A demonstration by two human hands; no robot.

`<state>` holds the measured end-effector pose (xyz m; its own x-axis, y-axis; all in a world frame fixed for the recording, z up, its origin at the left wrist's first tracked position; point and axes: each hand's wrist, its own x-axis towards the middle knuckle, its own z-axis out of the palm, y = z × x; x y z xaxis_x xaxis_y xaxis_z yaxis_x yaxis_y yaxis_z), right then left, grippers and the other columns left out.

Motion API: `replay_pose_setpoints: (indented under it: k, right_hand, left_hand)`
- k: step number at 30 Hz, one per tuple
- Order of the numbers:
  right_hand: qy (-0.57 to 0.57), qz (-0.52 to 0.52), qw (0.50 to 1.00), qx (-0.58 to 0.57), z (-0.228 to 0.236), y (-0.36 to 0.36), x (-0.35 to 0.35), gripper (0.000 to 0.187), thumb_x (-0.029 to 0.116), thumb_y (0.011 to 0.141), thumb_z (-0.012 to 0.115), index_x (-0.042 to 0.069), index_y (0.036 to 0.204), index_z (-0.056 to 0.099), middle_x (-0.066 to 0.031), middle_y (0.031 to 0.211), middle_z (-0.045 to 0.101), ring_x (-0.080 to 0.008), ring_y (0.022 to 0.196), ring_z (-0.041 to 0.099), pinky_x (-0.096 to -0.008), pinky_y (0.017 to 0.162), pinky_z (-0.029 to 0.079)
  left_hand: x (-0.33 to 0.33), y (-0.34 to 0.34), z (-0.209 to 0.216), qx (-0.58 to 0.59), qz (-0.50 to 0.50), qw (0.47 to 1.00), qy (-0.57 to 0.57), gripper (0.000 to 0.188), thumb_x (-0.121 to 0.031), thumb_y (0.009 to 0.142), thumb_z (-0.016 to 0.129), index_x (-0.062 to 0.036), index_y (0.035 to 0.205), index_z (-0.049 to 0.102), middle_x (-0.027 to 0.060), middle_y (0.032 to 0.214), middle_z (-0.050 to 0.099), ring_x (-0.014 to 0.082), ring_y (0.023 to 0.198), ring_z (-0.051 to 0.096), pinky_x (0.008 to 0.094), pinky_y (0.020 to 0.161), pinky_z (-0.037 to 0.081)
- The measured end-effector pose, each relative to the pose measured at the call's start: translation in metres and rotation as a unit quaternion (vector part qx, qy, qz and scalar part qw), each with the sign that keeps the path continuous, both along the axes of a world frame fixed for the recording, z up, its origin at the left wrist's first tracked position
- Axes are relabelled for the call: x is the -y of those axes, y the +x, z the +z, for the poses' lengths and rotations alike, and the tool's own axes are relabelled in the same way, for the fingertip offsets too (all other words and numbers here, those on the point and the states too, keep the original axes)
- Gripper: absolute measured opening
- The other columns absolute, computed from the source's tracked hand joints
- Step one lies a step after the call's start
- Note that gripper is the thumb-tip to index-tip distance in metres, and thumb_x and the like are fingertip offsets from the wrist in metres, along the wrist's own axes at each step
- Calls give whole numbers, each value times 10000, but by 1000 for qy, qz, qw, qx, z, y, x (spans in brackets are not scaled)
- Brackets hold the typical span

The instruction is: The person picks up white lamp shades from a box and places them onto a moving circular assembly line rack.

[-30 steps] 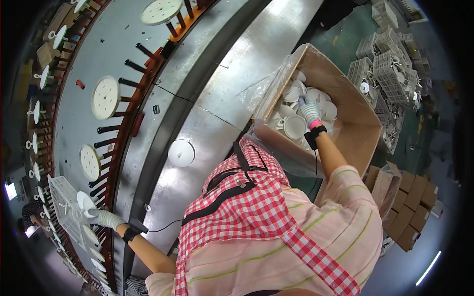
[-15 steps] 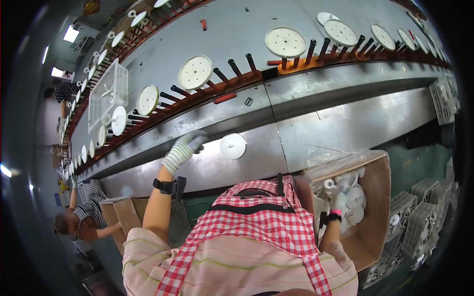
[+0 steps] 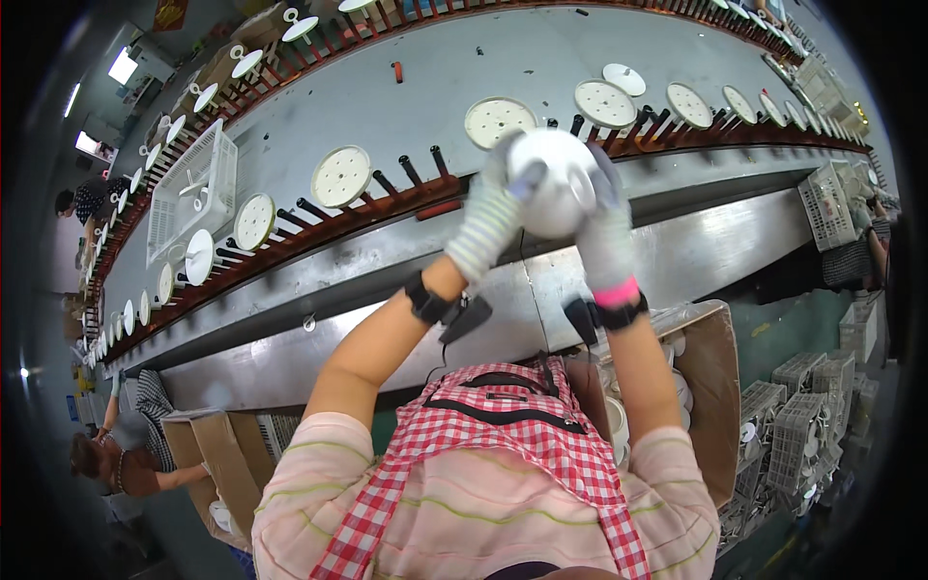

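— What do your hands have?
— Your gloved left hand [image 3: 491, 215] and right hand [image 3: 608, 232] are clamped on opposite sides of 1 motion-blurred white disc [image 3: 553, 201].
— Where is it?
— Raised before you, between them, near the row of black-tipped pegs [image 3: 408, 171].

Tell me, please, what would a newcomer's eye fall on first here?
Probably the blurred white round piece, held up between the gloved left hand and right hand near the centre. Next, the flat white discs lined along the grey surface beyond, and the red-and-white checked apron at lower centre.
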<state>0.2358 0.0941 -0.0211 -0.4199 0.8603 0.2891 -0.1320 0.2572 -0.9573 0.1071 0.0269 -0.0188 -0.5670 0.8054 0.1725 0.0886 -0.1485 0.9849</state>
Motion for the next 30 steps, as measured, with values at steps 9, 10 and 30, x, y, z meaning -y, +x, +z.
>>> replay_pose_setpoints:
  k: [9, 10, 30]
  right_hand:
    - [79, -75, 986, 127, -82, -164, -63, 366, 236, 903, 438, -10, 1161, 524, -178, 1113, 567, -264, 1021, 536, -331, 902, 405]
    - [179, -86, 964, 178, -85, -173, -59, 375, 267, 910, 435, -7, 1148, 532, -175, 1101, 580, -265, 1016, 546, -326, 904, 404]
    - [237, 179, 812, 502, -53, -270, -31, 386, 329, 823, 467, 25, 993, 633, -229, 1026, 595, -372, 1001, 555, -394, 838, 453]
  left_hand:
    - [-40, -125, -73, -91, 163, 949, -252, 547, -458, 837, 439, -33, 1178, 489, 221, 1091, 575, 370, 1063, 519, 408, 923, 390]
    - [-35, -136, -85, -73, 143, 954, -253, 566, -458, 835, 435, -16, 1186, 480, 229, 1062, 586, 383, 1016, 544, 414, 904, 405]
    - [-12, -284, -132, -325, 13, 850, -414, 428, -217, 763, 584, -78, 1161, 512, 126, 941, 633, 268, 747, 616, 366, 706, 506]
